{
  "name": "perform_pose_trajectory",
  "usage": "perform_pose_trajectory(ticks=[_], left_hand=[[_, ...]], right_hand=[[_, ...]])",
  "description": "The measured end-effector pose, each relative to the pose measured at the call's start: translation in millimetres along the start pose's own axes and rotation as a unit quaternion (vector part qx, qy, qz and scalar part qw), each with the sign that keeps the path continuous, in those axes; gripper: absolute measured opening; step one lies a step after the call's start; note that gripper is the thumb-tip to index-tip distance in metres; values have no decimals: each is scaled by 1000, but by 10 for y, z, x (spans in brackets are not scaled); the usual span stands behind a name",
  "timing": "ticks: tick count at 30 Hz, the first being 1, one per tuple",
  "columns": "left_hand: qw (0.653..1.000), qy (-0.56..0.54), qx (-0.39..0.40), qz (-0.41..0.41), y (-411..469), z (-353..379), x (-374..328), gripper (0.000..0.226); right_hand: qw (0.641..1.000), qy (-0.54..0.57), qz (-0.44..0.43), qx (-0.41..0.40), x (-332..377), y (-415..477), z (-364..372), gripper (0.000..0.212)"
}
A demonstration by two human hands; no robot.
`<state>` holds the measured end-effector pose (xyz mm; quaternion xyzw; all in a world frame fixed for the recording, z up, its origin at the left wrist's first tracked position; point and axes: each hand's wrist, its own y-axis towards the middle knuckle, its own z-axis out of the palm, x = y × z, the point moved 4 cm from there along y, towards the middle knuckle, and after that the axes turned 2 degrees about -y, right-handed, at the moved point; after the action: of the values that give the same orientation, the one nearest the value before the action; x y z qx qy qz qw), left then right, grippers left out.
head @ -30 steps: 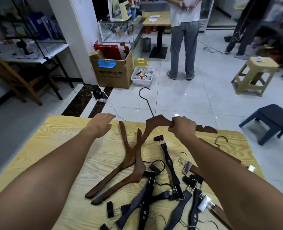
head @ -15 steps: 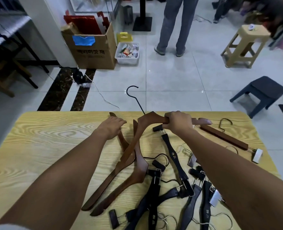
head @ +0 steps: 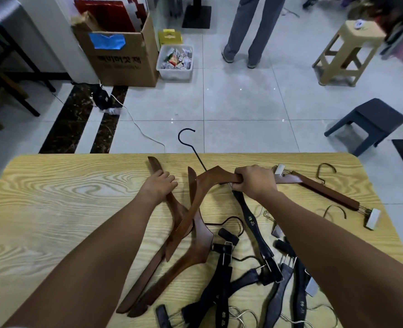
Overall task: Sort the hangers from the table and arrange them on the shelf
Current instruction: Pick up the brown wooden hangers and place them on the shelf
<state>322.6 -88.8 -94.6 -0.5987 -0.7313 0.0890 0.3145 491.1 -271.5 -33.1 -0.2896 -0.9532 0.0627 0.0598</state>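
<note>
Several hangers lie in a heap on the wood-grain table (head: 65, 197). My right hand (head: 255, 181) grips one arm of a brown wooden hanger (head: 195, 204), whose black hook (head: 186, 138) sticks out past the table's far edge. My left hand (head: 159, 183) curls over the upper arm of a second brown hanger (head: 154, 164) lying under the first. A third brown hanger (head: 200, 245) lies beside them. Black clip hangers (head: 252, 223) are piled near the front right. A brown clip hanger (head: 326, 190) lies at the far right. No shelf is in view.
Beyond the table, on the tiled floor, stand a cardboard box (head: 122, 60), a white bin (head: 174, 67), a beige stool (head: 347, 50) and a dark stool (head: 370, 119). A person (head: 250, 31) stands farther back. A white cable (head: 136, 124) runs across the floor.
My left hand has come down from above the table's far edge onto the arm of the left brown hanger. My right hand keeps its hold. The view has tilted downward.
</note>
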Motion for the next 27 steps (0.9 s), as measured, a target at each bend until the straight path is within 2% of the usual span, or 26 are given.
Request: perform_pose_trajectory(ticks=[8, 12, 17, 23, 27], left_hand=[[1000, 25, 5, 13, -286, 66, 74, 45], [1000, 20, 2, 15, -516, 19, 194, 32], [999, 34, 21, -9, -798, -104, 323, 33], [997, 62, -3, -49, -975, -410, 456, 31], [994, 86, 9, -67, -1124, -559, 556, 32]], right_hand=[[1000, 2, -16, 13, 46, -101, -59, 8], [1000, 4, -21, -2, 64, -166, -179, 9], [999, 9, -25, -18, 109, -278, -354, 10], [999, 7, -34, -22, 99, -407, -504, 12], [999, 11, -27, -29, 78, -433, -596, 15]])
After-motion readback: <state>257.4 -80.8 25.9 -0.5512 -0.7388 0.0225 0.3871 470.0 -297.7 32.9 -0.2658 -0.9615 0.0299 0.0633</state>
